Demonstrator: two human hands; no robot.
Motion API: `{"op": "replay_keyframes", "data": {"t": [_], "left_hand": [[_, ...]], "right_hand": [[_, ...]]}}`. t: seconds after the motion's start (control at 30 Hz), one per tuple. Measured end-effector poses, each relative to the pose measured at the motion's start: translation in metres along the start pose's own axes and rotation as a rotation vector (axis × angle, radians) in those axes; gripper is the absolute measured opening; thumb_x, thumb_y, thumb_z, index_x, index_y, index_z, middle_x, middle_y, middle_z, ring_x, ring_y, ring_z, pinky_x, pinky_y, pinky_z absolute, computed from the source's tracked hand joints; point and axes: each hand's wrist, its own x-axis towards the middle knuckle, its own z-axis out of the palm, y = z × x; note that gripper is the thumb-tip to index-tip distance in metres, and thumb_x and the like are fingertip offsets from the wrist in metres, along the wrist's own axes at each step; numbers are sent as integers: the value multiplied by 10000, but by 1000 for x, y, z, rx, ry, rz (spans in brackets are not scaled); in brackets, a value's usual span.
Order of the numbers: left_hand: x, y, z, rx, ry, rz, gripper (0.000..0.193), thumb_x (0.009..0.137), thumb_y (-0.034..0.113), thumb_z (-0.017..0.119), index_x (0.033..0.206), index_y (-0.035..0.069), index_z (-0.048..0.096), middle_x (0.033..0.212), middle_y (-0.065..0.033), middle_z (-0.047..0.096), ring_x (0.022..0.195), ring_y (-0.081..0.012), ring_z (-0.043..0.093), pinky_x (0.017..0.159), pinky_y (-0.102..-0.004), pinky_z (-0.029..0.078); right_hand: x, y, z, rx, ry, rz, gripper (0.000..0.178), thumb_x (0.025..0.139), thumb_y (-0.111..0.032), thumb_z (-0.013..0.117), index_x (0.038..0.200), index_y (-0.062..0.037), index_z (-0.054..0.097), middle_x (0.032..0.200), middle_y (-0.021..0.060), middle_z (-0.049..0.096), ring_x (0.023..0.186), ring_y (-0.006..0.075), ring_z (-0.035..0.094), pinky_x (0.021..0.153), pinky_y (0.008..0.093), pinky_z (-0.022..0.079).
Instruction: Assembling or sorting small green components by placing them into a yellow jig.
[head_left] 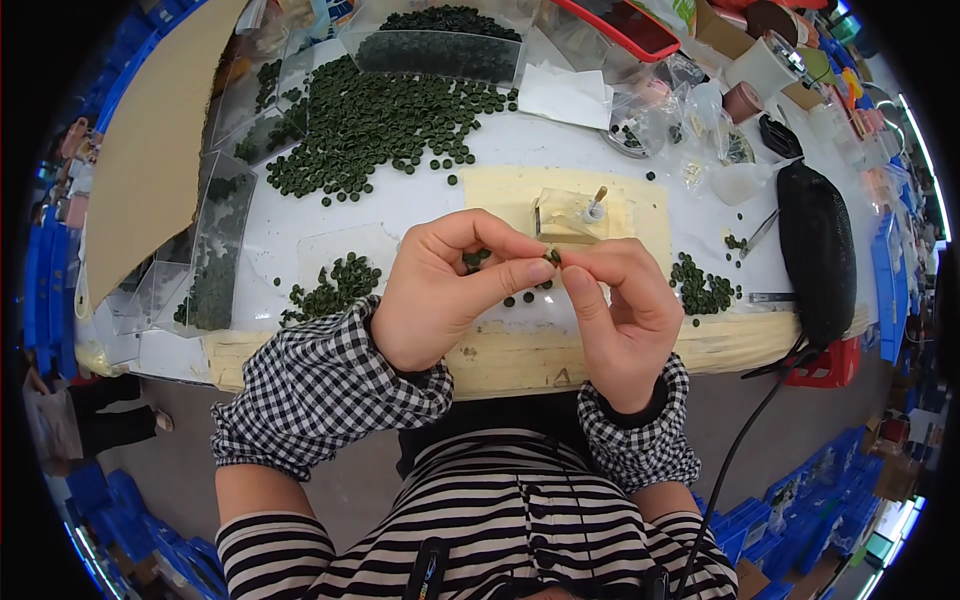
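Above the front of the table, my left hand [440, 285] pinches a small dark green round piece [552, 258] between thumb and forefinger. My right hand [625, 305] meets it from the other side, thumb and forefinger pressed together at the same piece; whether it grips that piece or something finer is too small to tell. Several like pieces [528, 297] lie on the table beneath my fingers. Just beyond stands a small block [570, 215] wrapped in cream tape, with a little tube and a brown-tipped stick on top.
A large heap of green pieces [390, 120] spreads at the back left, below a clear tray [440, 50]. Smaller piles lie at left [335, 285] and right [703, 287]. Tweezers [762, 232] and a black pouch [817, 245] are at right; cardboard [160, 130] stands at left.
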Motion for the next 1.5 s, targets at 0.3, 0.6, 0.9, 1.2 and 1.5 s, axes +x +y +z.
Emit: {"op": "replay_keyframes", "data": {"t": [0.3, 0.6, 0.9, 1.2, 1.5], "left_hand": [[1, -2, -1, 106, 18, 123, 158, 790, -3, 684, 945, -29, 661, 743, -4, 616, 633, -6, 478, 610, -152, 440], [3, -2, 2, 44, 42, 111, 158, 805, -8, 664, 960, -37, 660, 830, -69, 667, 701, -46, 557, 653, -169, 468], [3, -3, -3, 163, 25, 169, 158, 797, -9, 668, 954, -11, 684, 838, -48, 676, 674, -27, 526, 644, -168, 450], [5, -2, -4, 170, -26, 178, 168, 802, 1, 669, 969, -7, 681, 794, -9, 649, 660, -12, 484, 634, -162, 435], [4, -3, -5, 154, -54, 211, 178, 794, -30, 661, 968, -6, 681, 770, -14, 639, 648, -17, 483, 628, -165, 437]], "right_hand": [[0, 0, -1, 19, -23, -37, 187, 776, 34, 666, 961, 11, 681, 839, 85, 617, 739, 143, 584, 659, 231, 461], [-1, 1, 0, -18, -29, -75, 228, 771, 44, 663, 997, 12, 676, 852, 91, 619, 745, 151, 585, 662, 233, 465], [0, -1, -3, -29, -104, -78, 246, 762, 51, 667, 1006, 15, 674, 863, 89, 619, 750, 152, 575, 646, 233, 459], [-1, 1, -6, -1, -107, -91, 264, 765, 48, 667, 1025, 2, 672, 874, 85, 618, 751, 149, 572, 640, 231, 457], [1, -2, -9, 6, -135, -85, 260, 774, 44, 662, 1031, 3, 669, 890, 88, 618, 758, 144, 576, 646, 228, 459]]}}
